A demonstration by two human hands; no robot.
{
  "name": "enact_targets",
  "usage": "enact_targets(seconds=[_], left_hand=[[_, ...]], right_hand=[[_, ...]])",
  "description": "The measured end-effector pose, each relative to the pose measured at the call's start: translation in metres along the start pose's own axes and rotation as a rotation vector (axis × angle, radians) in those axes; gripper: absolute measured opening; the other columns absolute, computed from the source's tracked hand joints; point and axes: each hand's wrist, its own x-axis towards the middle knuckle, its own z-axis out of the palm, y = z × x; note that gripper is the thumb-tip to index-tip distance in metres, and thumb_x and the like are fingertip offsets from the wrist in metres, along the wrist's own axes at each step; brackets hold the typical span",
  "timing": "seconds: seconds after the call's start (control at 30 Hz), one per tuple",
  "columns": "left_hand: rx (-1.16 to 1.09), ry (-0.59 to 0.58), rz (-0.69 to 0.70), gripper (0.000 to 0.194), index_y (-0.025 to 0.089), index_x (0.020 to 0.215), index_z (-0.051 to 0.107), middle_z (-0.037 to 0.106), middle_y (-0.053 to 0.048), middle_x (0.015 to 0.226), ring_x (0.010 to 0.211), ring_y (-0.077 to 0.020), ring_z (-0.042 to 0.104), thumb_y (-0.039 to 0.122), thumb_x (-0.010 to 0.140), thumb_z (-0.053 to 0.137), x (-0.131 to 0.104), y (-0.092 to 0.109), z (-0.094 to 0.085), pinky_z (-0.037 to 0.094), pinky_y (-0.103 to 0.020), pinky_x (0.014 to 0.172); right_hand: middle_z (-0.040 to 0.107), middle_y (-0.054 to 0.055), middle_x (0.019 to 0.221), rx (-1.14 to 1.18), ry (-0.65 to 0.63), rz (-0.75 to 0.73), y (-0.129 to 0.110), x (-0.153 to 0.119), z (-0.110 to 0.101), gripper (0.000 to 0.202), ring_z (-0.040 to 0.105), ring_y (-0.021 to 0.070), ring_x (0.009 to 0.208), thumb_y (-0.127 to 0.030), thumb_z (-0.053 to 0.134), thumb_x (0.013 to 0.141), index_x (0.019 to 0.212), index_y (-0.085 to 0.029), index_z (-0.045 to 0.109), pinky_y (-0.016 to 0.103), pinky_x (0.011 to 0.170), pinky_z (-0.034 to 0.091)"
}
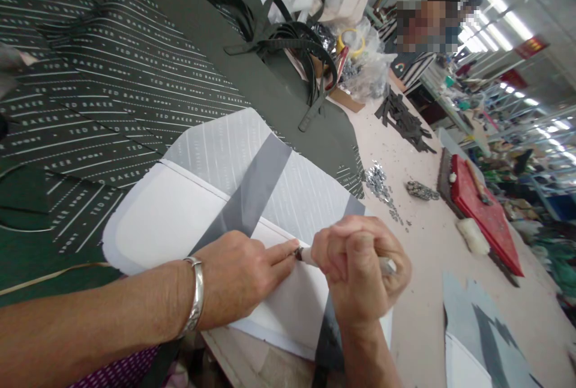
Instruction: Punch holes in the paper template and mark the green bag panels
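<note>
Table (416, 256): pale pinkish top, running from the lower middle toward the upper right.
Dark printed fabric (148, 85): rows of white "TED BAKER SPORT" lettering and lines, spread across the left.
White-and-grey panel (157, 220): front centre, under both hands, overlapping the dark fabric and the table; plain white section, greyish printed section, dark grey bands crossing.
Second panel (463, 349): lower right, white and blue-grey, partly out of view.
Red pad (486, 214): right side, on a dark base, a wooden-handled tool (477, 183) lying on it.
Black straps (292, 43): looped in a tangle on the fabric, beside clear plastic bags (369, 73).
Left hand (240, 274): palm down on the panel, index and middle fingers extended beside the tool tip; thumb hidden; silver bracelet (196, 295) at wrist.
Right hand (360, 265): fingers closed in a fist round a pale-handled tool.
Dark strips (402, 118): heaped on the table, beyond the metal bits.
Pale-handled tool (307, 255): dark tip down at the panel's seam line, touching or nearly touching the left fingertips; which, cannot tell.
Small metal bits (378, 181): silvery, scattered.
</note>
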Motion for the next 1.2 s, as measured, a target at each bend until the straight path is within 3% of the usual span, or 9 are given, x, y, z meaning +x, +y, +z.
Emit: enact_targets(seconds=[0.13,0.27,0.47,0.7,0.87,0.97,1.07,1.13,1.2], left_hand=[[-0.046,-0.080,-0.023,0.033,0.020,0.118,0.057,0.068,-0.004,0.112,0.062,-0.0168,0.065,0.016,0.085,0.051,0.001,0.000,-0.007,0.033,-0.030,0.038],[-0.023,-0.080,-0.063,0.029,0.020,0.113,0.059,0.067,-0.005,0.105,0.062,-0.0203,0.066,0.017,0.084,0.053,0.001,0.000,-0.009,0.038,-0.031,0.039],[0.011,-0.004,-0.027,0.034,0.019,0.120,0.056,0.061,-0.009,0.122,0.072,-0.0210,0.068,0.020,0.087,0.050,-0.001,-0.002,-0.002,0.047,-0.032,0.044],[-0.010,0.034,-0.030,0.027,0.018,0.114,0.059,0.067,-0.008,0.103,0.070,-0.0223,0.068,0.021,0.089,0.048,-0.003,-0.002,0.005,0.046,-0.032,0.044],[-0.066,0.010,-0.043,0.020,0.017,0.099,0.063,0.068,-0.005,0.081,0.066,-0.0246,0.067,0.013,0.084,0.050,-0.001,-0.003,0.005,0.041,-0.031,0.042],[-0.105,-0.022,-0.059,0.018,0.019,0.095,0.064,0.067,-0.006,0.081,0.061,-0.0250,0.067,0.013,0.083,0.052,0.000,-0.003,0.001,0.038,-0.031,0.040],[-0.108,0.016,-0.099,0.019,0.019,0.099,0.062,0.066,-0.006,0.095,0.060,-0.0224,0.066,0.018,0.083,0.053,-0.001,-0.004,-0.004,0.041,-0.030,0.041],[-0.104,0.053,-0.132,0.016,0.019,0.096,0.061,0.064,-0.006,0.096,0.061,-0.0212,0.065,0.020,0.081,0.054,-0.003,-0.003,-0.005,0.043,-0.031,0.043],[-0.111,0.106,-0.148,0.010,0.018,0.090,0.060,0.063,-0.004,0.091,0.062,-0.0208,0.064,0.021,0.082,0.053,-0.004,-0.003,-0.005,0.044,-0.032,0.045]], right_hand=[[0.044,-0.006,0.053,-0.226,-0.243,0.016,-0.002,0.007,0.010,0.017,0.039,0.0080,0.041,-0.030,0.056,0.092,0.086,-0.022,0.070,0.024,0.041,0.034],[0.042,-0.008,0.050,-0.307,-0.390,0.115,0.001,0.026,0.022,0.019,0.038,0.0070,0.043,-0.032,0.054,0.092,0.084,-0.021,0.068,0.023,0.045,0.033],[0.043,-0.008,0.051,-0.446,-0.327,0.183,0.008,0.050,0.046,0.029,0.040,0.0080,0.047,-0.040,0.051,0.092,0.078,-0.019,0.065,0.023,0.048,0.032],[0.051,-0.006,0.057,-0.652,-0.396,0.123,0.009,0.051,0.061,0.028,0.045,0.0088,0.054,-0.032,0.049,0.091,0.073,-0.016,0.065,0.024,0.056,0.034],[0.051,-0.005,0.057,-0.681,-0.421,0.037,0.005,0.040,0.058,0.028,0.045,0.0086,0.052,-0.029,0.046,0.093,0.075,-0.017,0.064,0.023,0.055,0.035],[0.053,-0.004,0.061,-0.664,-0.413,-0.017,0.002,0.032,0.051,0.025,0.046,0.0081,0.052,-0.028,0.046,0.093,0.078,-0.017,0.063,0.022,0.055,0.037],[0.049,-0.005,0.056,-0.573,-0.339,0.051,-0.003,0.030,0.039,0.023,0.044,0.0074,0.048,-0.030,0.048,0.092,0.080,-0.018,0.063,0.022,0.049,0.036],[0.040,-0.008,0.048,-0.431,-0.223,0.134,-0.009,0.031,0.029,0.024,0.038,0.0065,0.039,-0.035,0.050,0.092,0.081,-0.017,0.062,0.021,0.041,0.031],[0.030,-0.012,0.045,-0.276,-0.068,0.126,-0.016,0.032,0.019,0.025,0.030,0.0056,0.034,-0.040,0.052,0.091,0.082,-0.018,0.059,0.019,0.035,0.025]])
